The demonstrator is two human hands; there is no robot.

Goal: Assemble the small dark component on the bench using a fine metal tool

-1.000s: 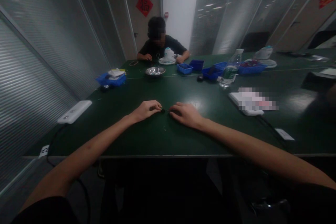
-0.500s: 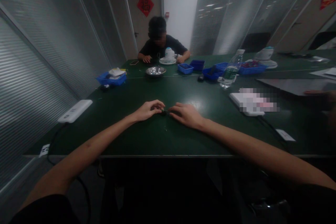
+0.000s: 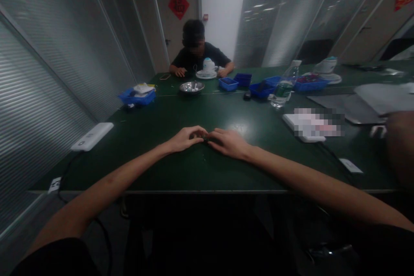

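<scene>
Over the green table (image 3: 155,172), my left hand (image 3: 187,139) curls its fingers and thumb together at the fingertips. From the other side my right hand (image 3: 230,143) meets it, its thumb and fingers closed at the same spot. Between the two sets of fingertips shows a tiny dark item (image 3: 205,138), mostly hidden and too small to name. Both hands rest low, close to the tabletop.
White power boxes (image 3: 93,136) flank my arms left and right, with black cables. Farther off are a blue tray (image 3: 137,97), a metal bowl (image 3: 192,88), a water bottle (image 3: 284,88) and several blue bins. A person (image 3: 203,58) sits opposite; another person's arm (image 3: 401,146) is at right.
My left hand has shifted slightly right and down, so the fingertips of both hands now meet. At the far right, grey and white flat things and another person's arm have moved.
</scene>
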